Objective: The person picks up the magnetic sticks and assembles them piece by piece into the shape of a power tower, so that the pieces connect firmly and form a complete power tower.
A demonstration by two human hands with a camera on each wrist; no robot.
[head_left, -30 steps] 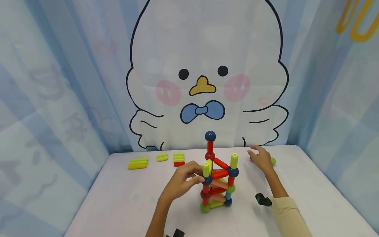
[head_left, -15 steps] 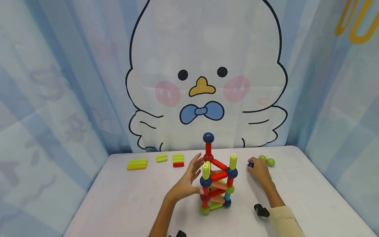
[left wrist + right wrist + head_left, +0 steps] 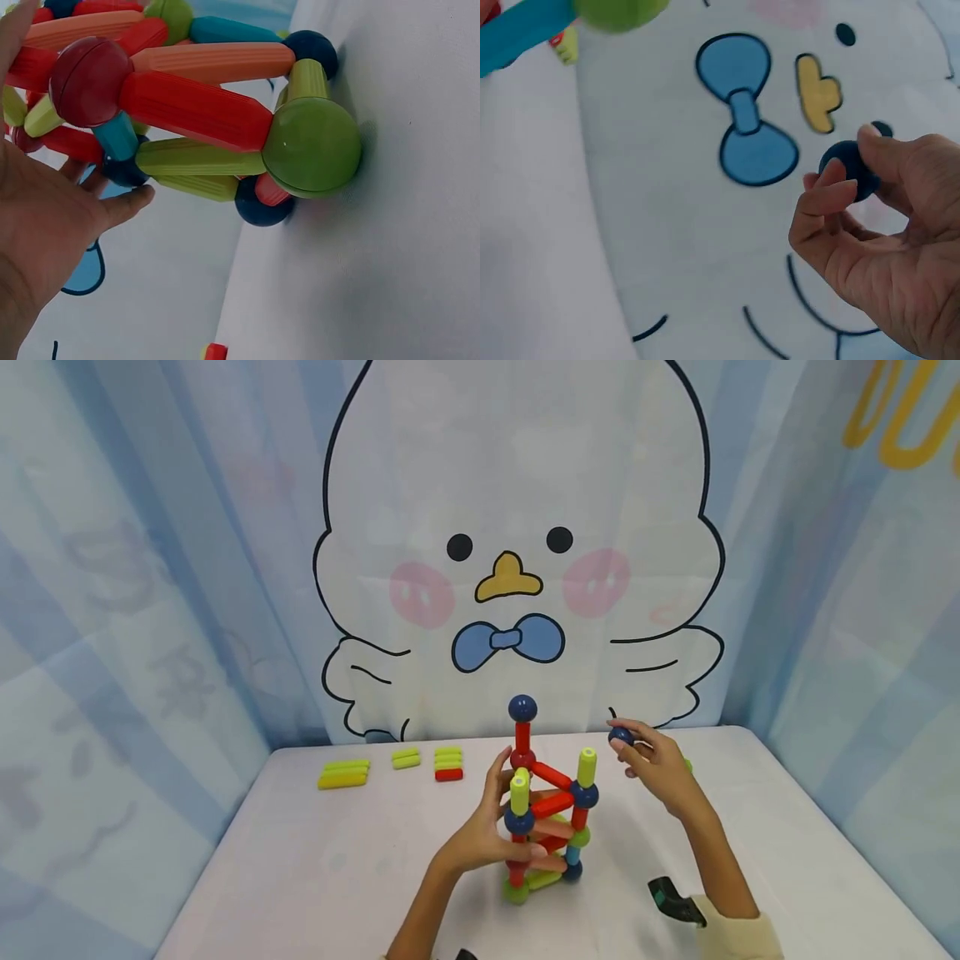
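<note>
the tower (image 3: 543,814) of coloured rods and balls stands low in the middle of the frame on the white surface (image 3: 315,860). the left hand (image 3: 487,835) rests against its left side, fingers straight and relaxed, gripping nothing. just right of the tower's top, the right hand (image 3: 660,764) is raised off the surface and pinches a dark blue ball (image 3: 620,736) between thumb and fingertips. spare yellow, green and red rods (image 3: 405,764) lie in a row at the surface's far left.

Ribbed matt plastic rods (image 3: 196,109), smooth glossy balls (image 3: 311,148).
</note>
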